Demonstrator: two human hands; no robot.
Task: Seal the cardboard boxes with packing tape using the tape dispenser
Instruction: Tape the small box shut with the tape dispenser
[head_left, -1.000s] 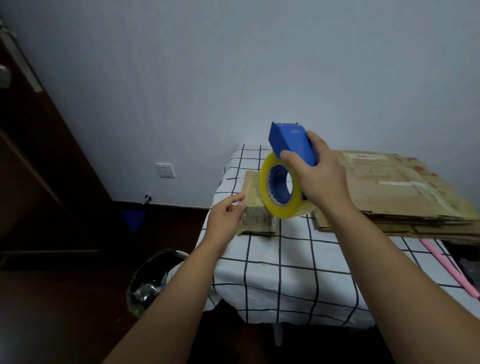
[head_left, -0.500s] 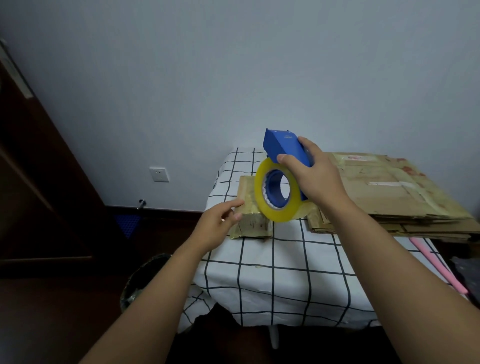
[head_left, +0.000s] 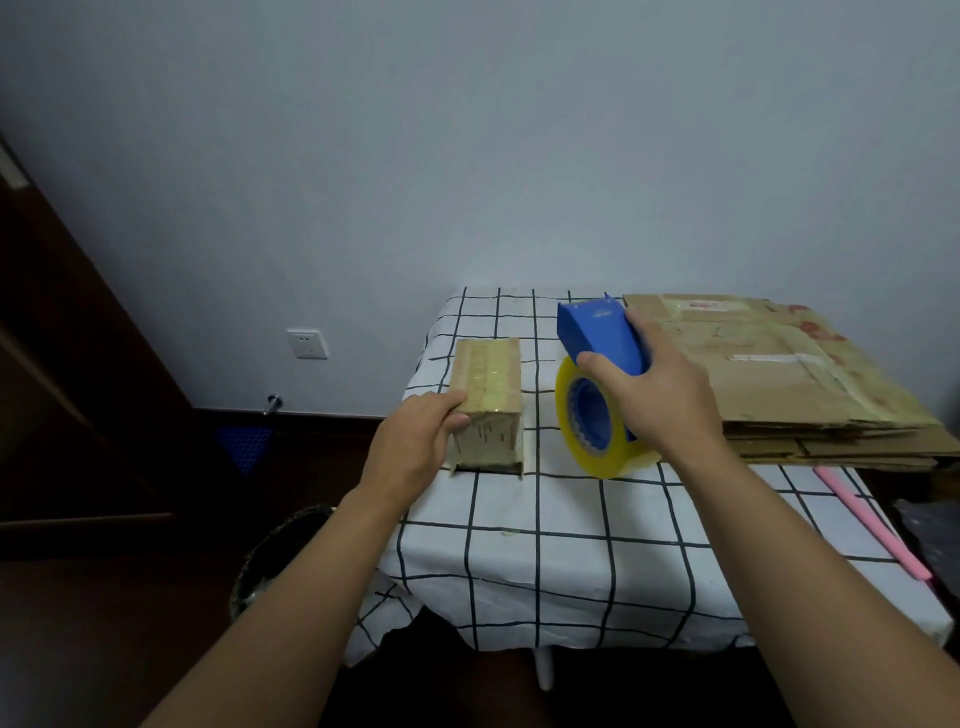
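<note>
A small cardboard box (head_left: 488, 384), wrapped in yellowish tape, lies on the checked tablecloth (head_left: 540, 545) near the table's left edge. My left hand (head_left: 415, 447) grips its near left corner, fingers curled over the top edge. To the right, my right hand (head_left: 654, 395) holds the blue tape dispenser (head_left: 597, 338) by its handle. The dispenser's yellow tape roll (head_left: 587, 421) rests low on the cloth, a short gap to the right of the box.
A stack of flattened cardboard boxes (head_left: 800, 384) fills the table's right rear. A pink stick (head_left: 872, 525) lies along the right edge. A bin (head_left: 275, 556) stands on the dark floor left of the table. The wall is close behind.
My left hand moved onto the box and took hold of its corner. The dispenser came down and to the right, off the box, so its roll now sits on the cloth.
</note>
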